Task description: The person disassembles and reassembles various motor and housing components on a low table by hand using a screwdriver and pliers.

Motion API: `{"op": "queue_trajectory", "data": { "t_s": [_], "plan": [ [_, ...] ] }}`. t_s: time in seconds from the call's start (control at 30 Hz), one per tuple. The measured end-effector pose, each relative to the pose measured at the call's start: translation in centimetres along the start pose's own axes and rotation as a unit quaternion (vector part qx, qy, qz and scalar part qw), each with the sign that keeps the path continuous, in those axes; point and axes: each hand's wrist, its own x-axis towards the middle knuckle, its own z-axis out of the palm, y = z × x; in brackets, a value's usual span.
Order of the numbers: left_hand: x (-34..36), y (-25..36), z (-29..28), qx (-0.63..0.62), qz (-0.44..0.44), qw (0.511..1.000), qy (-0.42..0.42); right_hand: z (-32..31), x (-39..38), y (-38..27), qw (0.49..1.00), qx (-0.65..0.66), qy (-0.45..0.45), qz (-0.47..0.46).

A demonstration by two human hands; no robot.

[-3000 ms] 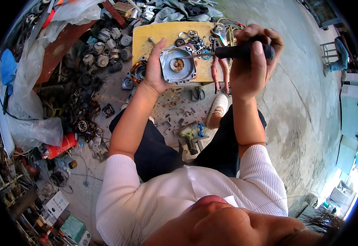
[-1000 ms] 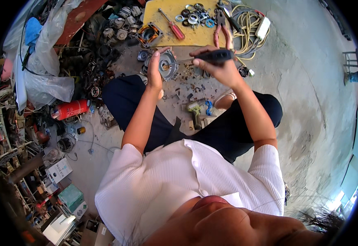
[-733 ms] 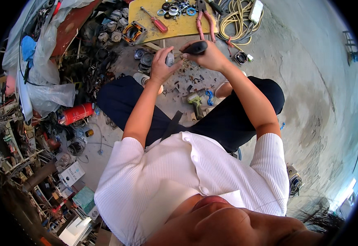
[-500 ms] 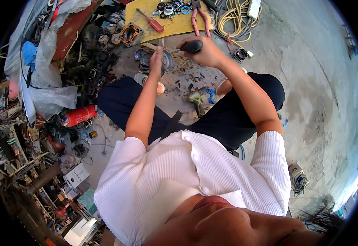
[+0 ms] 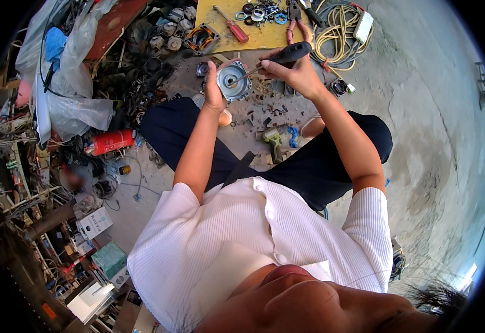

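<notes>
A person seated on a workshop floor holds a round metal cover (image 5: 234,81) upright in front of the knees, the left hand (image 5: 213,89) wrapped around its left rim; the right hand (image 5: 297,75) grips the black handle of a screwdriver (image 5: 275,58), its tip set near the cover's centre hole; the step in hand looks like working at a fastener or seat there; the next move likely calls for a steady grip and a straight push or turn; behind lie a yellow board (image 5: 264,36), a red screwdriver (image 5: 230,25) and coiled cable (image 5: 339,25).
</notes>
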Motion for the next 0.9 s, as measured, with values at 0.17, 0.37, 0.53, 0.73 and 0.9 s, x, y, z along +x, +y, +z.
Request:
{"op": "queue_trajectory", "data": {
  "t_s": [0.17,0.37,0.53,0.73,0.9],
  "plan": [
    [0.1,-0.4,0.3,0.12,0.098,0.987,0.041,0.8,-0.3,-0.7,0.989,-0.122,-0.001,-0.082],
    [0.1,-0.8,0.3,0.134,0.114,0.981,0.086,2.0,-0.8,-0.7,0.968,-0.212,0.02,-0.132],
    [-0.2,-1.0,0.5,0.122,0.142,0.979,0.079,1.3,-0.5,-0.2,0.97,-0.227,0.025,-0.084],
    [-0.7,0.1,2.1,0.089,0.162,0.982,0.041,0.0,0.5,0.4,0.995,-0.056,0.062,-0.048],
    [-0.8,0.8,2.2,0.053,0.122,0.991,-0.016,-0.1,0.3,-1.2,0.995,0.057,0.079,0.025]
  ]
}}
